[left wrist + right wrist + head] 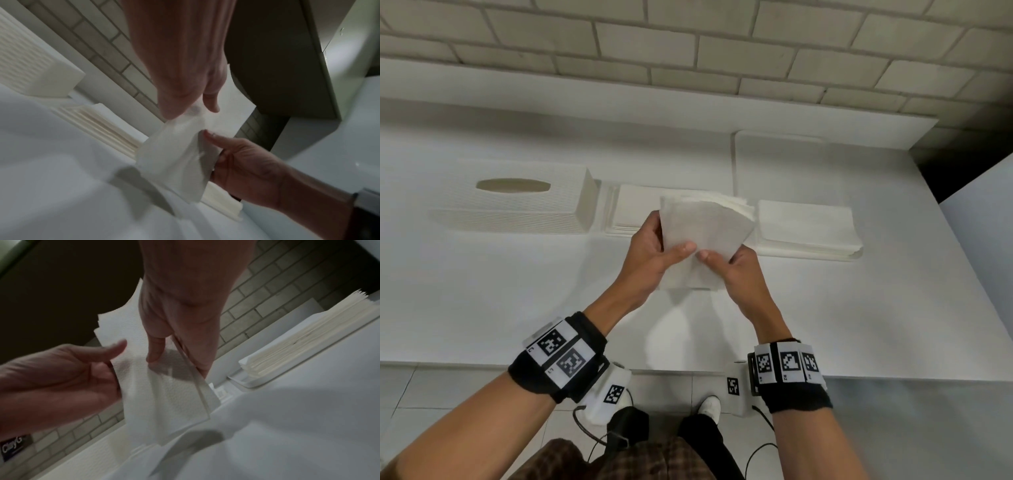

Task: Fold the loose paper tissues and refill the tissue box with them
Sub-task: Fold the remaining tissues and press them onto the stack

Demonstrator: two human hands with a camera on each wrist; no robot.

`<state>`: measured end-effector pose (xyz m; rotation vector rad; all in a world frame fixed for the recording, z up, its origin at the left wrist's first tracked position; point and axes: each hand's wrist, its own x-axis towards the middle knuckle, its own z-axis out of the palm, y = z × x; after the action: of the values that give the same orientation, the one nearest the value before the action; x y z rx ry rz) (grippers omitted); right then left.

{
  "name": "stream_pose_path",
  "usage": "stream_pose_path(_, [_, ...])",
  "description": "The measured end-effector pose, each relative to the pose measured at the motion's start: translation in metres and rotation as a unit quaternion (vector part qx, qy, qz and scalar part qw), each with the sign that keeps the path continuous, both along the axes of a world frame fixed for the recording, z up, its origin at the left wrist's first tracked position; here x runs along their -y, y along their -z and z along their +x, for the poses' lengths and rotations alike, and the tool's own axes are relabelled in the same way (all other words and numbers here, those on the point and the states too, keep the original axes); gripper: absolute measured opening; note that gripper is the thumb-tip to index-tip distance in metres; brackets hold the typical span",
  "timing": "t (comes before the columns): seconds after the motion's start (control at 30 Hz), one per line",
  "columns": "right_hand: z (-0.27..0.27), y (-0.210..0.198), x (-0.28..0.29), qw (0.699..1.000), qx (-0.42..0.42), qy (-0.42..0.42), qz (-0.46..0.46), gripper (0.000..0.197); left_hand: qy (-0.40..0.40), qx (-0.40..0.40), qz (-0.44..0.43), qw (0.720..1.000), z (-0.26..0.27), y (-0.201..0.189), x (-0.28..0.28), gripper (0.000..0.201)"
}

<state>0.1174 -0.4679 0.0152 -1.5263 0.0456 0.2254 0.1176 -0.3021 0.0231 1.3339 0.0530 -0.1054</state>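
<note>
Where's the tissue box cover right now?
Head view: the tissue box cover sits far left on the counter, beside a tissue stack, left of both hands.

Tissue point(705, 236) I hold up: lower edge blurred in both wrist views. Fingers of my left hand point(650, 246) and right hand point(736, 270) hidden behind it. Stack point(633, 212) beyond my grip partly covered.

Both bare forearms reach forward, each with a black wristband with white coded markers. The left hand point(650, 246) and the right hand point(736, 270) are raised close together, thumbs almost touching, and both pinch a thin white paper tissue point(705, 233).
</note>
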Motion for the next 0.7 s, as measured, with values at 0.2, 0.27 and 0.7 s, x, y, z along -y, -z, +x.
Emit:
stream_pose_path(0.2, [-0.001,0.001,-0.003,1.0,0.013,0.003,0.009,0.028,0.004,-0.001,0.034,0.999,-0.002,0.009,-0.004,0.037])
stream_pose_path(0.27, [-0.001,0.001,-0.004,1.0,0.014,-0.001,0.01,0.032,0.01,-0.007,0.029,1.0,-0.003,0.013,-0.004,0.039])
stream_pose_path(0.7, [-0.001,-0.001,-0.017,1.0,0.016,0.018,0.003,0.028,0.011,-0.023,0.046,0.999,-0.003,0.02,-0.006,0.044])
